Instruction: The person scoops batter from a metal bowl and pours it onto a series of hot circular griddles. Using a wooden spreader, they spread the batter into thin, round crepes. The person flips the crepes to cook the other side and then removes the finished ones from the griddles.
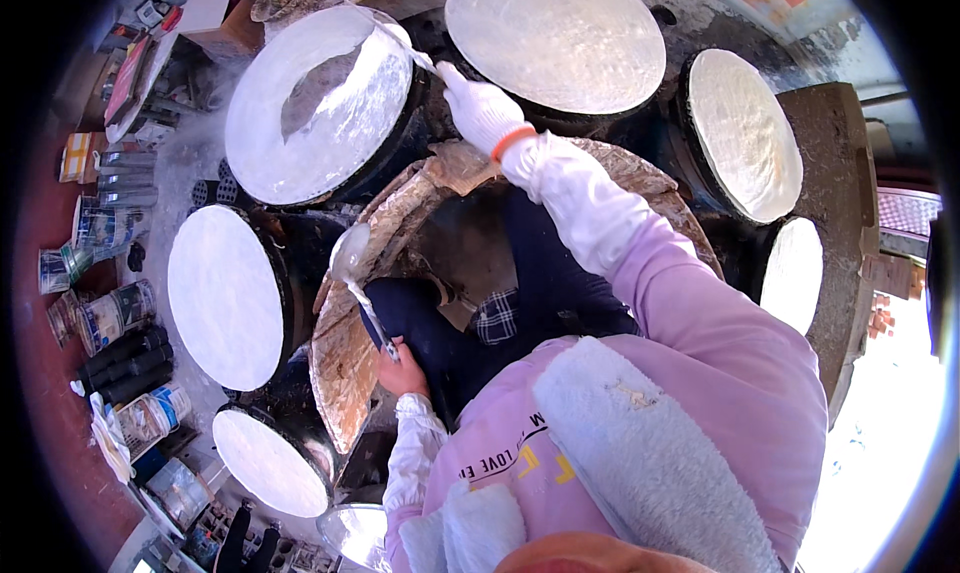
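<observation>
My right hand (pixel 480 108), in a white knit glove with an orange band at the wrist, reaches forward. It is closed on the handle of a pale, flat spreader (pixel 398 43), whose blade lies over the far left round griddle (pixel 262 138). White batter coats that griddle, except for a grey patch near its middle. My bare left hand (pixel 403 371) is closed round the handle of a ladle (pixel 350 253) near my left knee. The ladle's whitish bowl hangs by the rim of a brown, crusted curved apron board (pixel 340 383).
More round griddles with white coatings stand in a ring around me: far middle (pixel 556 43), right (pixel 745 133), far right (pixel 795 273), left (pixel 228 298) and lower left (pixel 270 461). Buckets (pixel 115 313), dark cylinders (pixel 125 368) and a cardboard box (pixel 222 23) crowd the left side.
</observation>
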